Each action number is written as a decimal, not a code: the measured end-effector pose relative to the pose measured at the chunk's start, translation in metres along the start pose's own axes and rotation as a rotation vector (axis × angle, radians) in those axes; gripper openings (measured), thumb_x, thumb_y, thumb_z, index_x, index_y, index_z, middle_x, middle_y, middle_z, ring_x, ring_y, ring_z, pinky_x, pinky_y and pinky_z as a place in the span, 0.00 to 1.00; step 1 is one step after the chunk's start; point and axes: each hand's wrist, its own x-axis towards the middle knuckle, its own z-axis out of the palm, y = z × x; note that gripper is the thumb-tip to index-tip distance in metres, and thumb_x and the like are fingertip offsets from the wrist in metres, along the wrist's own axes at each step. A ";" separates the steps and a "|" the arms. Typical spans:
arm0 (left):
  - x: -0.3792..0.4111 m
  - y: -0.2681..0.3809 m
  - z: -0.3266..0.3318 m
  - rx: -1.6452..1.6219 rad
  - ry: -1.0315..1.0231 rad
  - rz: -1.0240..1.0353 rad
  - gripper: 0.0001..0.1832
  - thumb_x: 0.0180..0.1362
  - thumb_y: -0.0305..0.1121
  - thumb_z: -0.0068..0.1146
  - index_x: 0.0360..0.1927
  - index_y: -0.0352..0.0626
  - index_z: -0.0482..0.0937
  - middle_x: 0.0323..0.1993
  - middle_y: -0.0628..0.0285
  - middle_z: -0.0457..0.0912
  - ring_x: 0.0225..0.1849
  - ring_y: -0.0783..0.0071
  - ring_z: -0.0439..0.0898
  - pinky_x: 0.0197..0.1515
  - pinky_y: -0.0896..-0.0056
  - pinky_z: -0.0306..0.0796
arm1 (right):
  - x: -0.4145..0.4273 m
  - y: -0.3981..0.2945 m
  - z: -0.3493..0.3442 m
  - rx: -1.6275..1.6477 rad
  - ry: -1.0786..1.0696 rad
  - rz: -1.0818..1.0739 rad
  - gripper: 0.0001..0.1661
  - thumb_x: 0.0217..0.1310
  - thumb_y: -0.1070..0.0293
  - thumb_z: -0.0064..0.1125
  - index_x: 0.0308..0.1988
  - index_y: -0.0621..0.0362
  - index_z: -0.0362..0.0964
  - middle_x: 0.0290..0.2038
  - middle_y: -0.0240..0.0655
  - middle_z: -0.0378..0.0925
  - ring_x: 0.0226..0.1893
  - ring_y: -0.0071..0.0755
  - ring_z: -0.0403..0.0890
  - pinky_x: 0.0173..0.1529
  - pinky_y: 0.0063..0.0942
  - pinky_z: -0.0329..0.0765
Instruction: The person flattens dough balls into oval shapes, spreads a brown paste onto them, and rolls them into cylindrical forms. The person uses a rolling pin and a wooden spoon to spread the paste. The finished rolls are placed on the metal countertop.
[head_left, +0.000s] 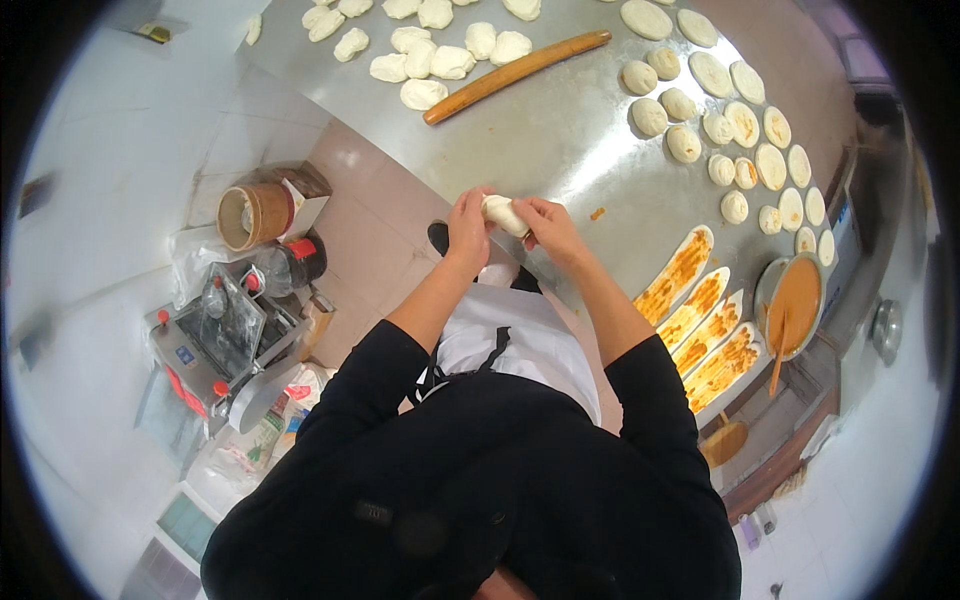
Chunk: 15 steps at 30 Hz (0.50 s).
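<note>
Between my two hands is a pale, smooth piece of dough (504, 215), at the near edge of a metal worktop (517, 142). My left hand (471, 223) grips its left end, and my right hand (546, 223) pinches its right end. Beyond them lies a wooden rolling pin (517, 77), with several unshaped dough lumps (452, 62) behind it. To the right are several long dough strips spread with orange-brown paste (675, 275), side by side. Round dough balls (649, 117) and flattened discs (770, 166) cover the worktop's right part.
A metal bowl of orange-brown paste (796, 304) with a wooden utensil stands at the right edge. On my left are a wooden bucket (253, 216), a large plastic bottle (279, 270) and a metal machine (225, 330), beside the tiled floor (367, 217).
</note>
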 end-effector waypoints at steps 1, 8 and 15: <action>-0.001 0.003 0.008 -0.190 -0.065 -0.032 0.16 0.75 0.41 0.46 0.54 0.37 0.74 0.46 0.54 0.83 0.48 0.63 0.83 0.45 0.63 0.79 | -0.008 -0.008 0.003 0.123 0.002 0.073 0.24 0.75 0.49 0.52 0.46 0.59 0.79 0.28 0.35 0.81 0.24 0.25 0.78 0.25 0.24 0.70; -0.005 -0.014 0.027 -0.345 -0.200 -0.228 0.17 0.76 0.45 0.45 0.54 0.43 0.74 0.46 0.54 0.83 0.47 0.57 0.82 0.45 0.54 0.80 | -0.027 -0.013 0.002 0.188 0.119 0.217 0.39 0.78 0.33 0.32 0.37 0.55 0.77 0.18 0.31 0.74 0.15 0.23 0.71 0.18 0.23 0.64; -0.012 -0.030 0.024 -0.239 -0.209 -0.407 0.21 0.74 0.52 0.48 0.53 0.46 0.76 0.43 0.56 0.83 0.43 0.57 0.84 0.44 0.53 0.80 | -0.018 0.007 0.008 0.047 0.064 0.169 0.36 0.78 0.38 0.32 0.61 0.53 0.72 0.22 0.35 0.77 0.12 0.27 0.71 0.15 0.28 0.64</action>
